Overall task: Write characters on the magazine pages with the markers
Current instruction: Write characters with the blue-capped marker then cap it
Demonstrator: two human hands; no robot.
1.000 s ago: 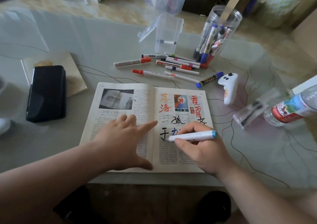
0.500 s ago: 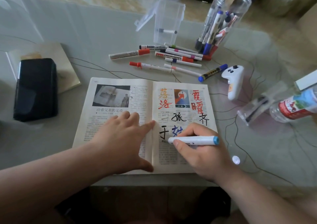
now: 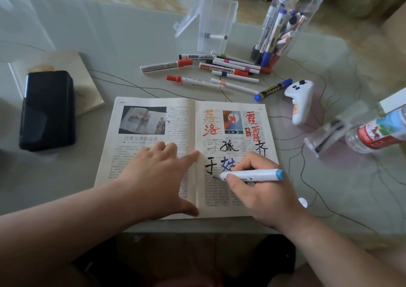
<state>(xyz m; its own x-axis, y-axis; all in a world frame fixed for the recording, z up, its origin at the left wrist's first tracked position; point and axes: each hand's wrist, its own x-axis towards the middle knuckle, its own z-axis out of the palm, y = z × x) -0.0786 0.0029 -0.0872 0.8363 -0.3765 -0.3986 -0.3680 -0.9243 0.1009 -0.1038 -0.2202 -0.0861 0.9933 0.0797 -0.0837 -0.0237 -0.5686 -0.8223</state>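
The right hand [image 3: 263, 194] is nearest, low on the right page of the magazine [image 3: 175, 122]. Its grip is clamped on a white marker [image 3: 252, 175] with a blue end, thumb below and fingers curled over the top. The marker lies almost flat. Its dark tip touches the page just under a black character and a blue one. The left hand [image 3: 153, 177] lies flat on the left page with its grip apart and fingers spread. Its first finger points to the fold in the middle.

The magazine lies open on the pale bench [image 3: 131, 45], near the front edge. Big characters are drawn over the print on the right page (orange, red, black and blue). The left page has a grey photo at the top.

Past the magazine lie loose markers [image 3: 219, 71], most of them white with coloured caps or bands. A white controller [image 3: 299, 101] sits to their right, and a bottle [image 3: 377, 133] with a red label lies further right. A black case [image 3: 47, 111] rests at the left, partly on a pale booklet [image 3: 87, 84]. Furthest back are a clear box [image 3: 216, 23] with its lid open — a small marker shows through it — and a clear jar [image 3: 283, 23] packed with more markers.
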